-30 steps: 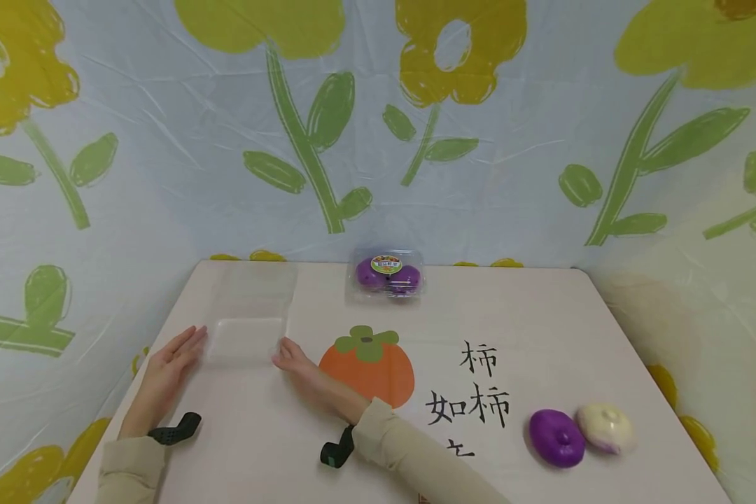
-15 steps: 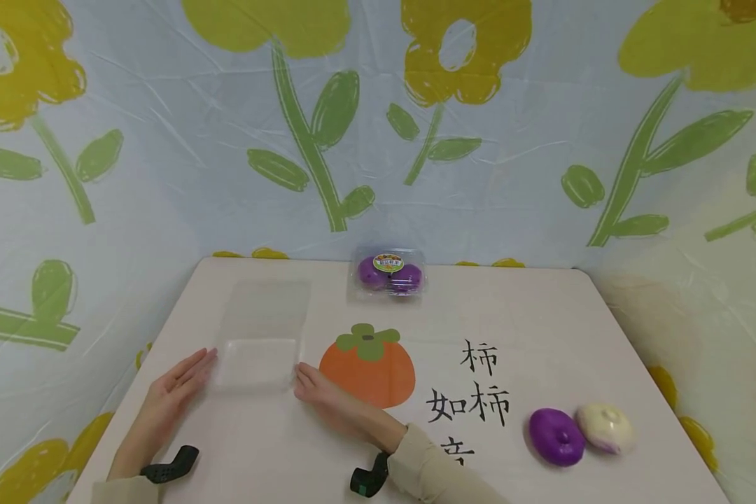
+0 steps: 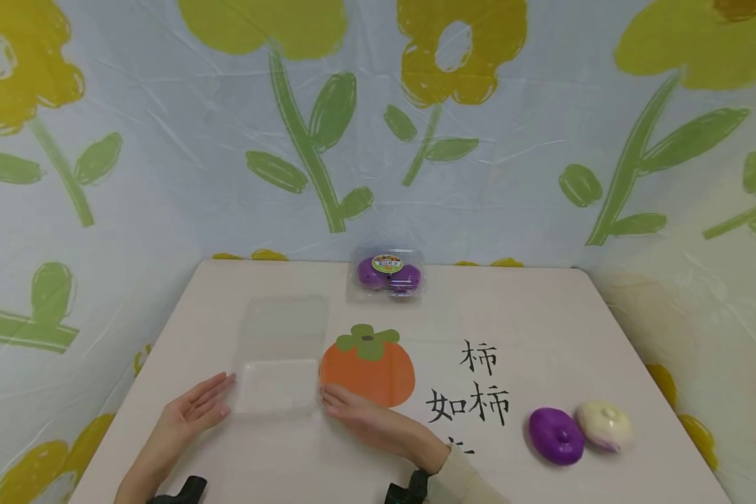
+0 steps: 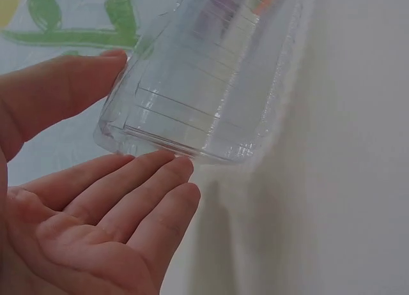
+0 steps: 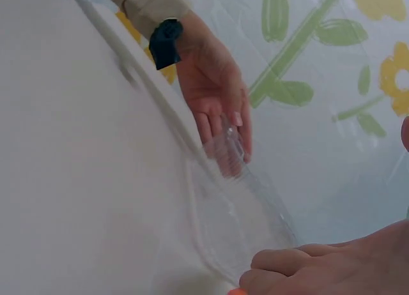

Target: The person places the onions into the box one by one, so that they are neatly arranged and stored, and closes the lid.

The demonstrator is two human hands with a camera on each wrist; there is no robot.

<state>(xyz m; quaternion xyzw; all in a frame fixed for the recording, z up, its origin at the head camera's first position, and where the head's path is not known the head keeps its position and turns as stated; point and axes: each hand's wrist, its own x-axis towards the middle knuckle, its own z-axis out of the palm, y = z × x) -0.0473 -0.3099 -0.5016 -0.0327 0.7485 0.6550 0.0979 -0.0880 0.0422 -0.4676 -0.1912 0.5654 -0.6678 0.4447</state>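
Straight and close together, thumb apart, the left hand's (image 3: 197,406) fingers are at the left side of an open clear container (image 3: 278,388); the right hand's (image 3: 360,414), together and uncurled, touch its right side. Just right is a printed persimmon (image 3: 374,374); farther, a closed box (image 3: 387,273); near right, a round purple piece (image 3: 556,437) beside a cream one (image 3: 605,426).
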